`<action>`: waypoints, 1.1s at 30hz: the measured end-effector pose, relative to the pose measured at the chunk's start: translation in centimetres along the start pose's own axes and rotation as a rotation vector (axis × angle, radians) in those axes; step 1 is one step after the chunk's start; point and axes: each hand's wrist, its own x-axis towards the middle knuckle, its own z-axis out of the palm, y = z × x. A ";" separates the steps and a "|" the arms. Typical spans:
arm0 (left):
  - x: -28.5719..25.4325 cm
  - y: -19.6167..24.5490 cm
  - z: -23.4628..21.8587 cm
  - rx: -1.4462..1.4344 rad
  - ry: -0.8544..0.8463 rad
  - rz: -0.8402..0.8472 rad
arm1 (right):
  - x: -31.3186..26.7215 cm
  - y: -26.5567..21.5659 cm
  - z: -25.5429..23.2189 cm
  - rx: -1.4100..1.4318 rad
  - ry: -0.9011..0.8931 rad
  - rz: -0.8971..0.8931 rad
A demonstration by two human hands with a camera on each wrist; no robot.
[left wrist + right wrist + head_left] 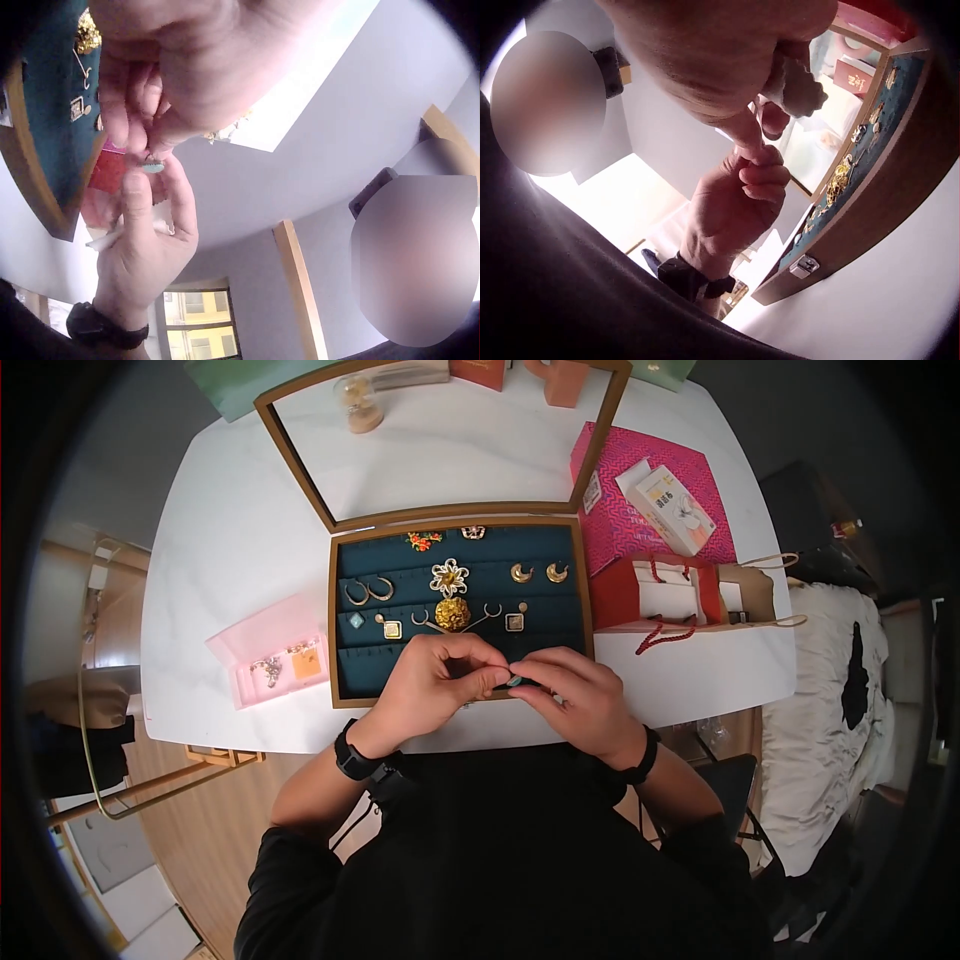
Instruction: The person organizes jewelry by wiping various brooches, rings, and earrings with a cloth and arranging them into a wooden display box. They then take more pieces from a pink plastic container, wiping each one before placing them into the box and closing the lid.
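Over the front edge of the jewelry box (336,660), both hands meet at a small teal earring (153,167). My left hand (430,678) pinches its fitting side with thumb and fingertips. My right hand (583,700) holds the teal piece between thumb and index finger. A pale cloth with a zigzag edge (801,91) is tucked in the right hand's fingers. On the dark green lining lie a diamond-shaped teal earring (356,620), hoop earrings (380,589), square earrings (393,630), a silver flower brooch (449,577), a gold flower piece (452,614) and gold crescent earrings (557,572).
The box's glass lid (440,518) stands raised behind it. At left sits an open pink case (240,685) with jewelry inside. To the right are a red paper bag (612,595), a pink patterned box (640,455) and a small white carton (675,510).
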 end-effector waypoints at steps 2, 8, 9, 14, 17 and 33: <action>0.2 -0.3 0.2 -0.099 -0.019 -0.060 | 0.0 0.1 0.0 -0.031 0.001 -0.032; 0.3 -0.7 0.2 -0.159 -0.012 -0.110 | -0.2 0.3 0.4 -0.085 -0.003 -0.058; 0.3 -0.8 0.1 -0.162 -0.013 -0.107 | -0.1 0.4 0.5 -0.073 -0.006 -0.047; -0.2 -0.9 -0.3 0.077 0.108 0.025 | 1.0 0.8 0.4 -0.113 0.044 0.204; -1.2 -0.8 -1.2 0.149 0.103 0.098 | 1.6 2.1 0.6 -0.286 0.089 0.251; -5.2 -2.0 -3.3 0.171 0.077 0.272 | 3.4 4.3 2.0 -0.636 -0.012 0.398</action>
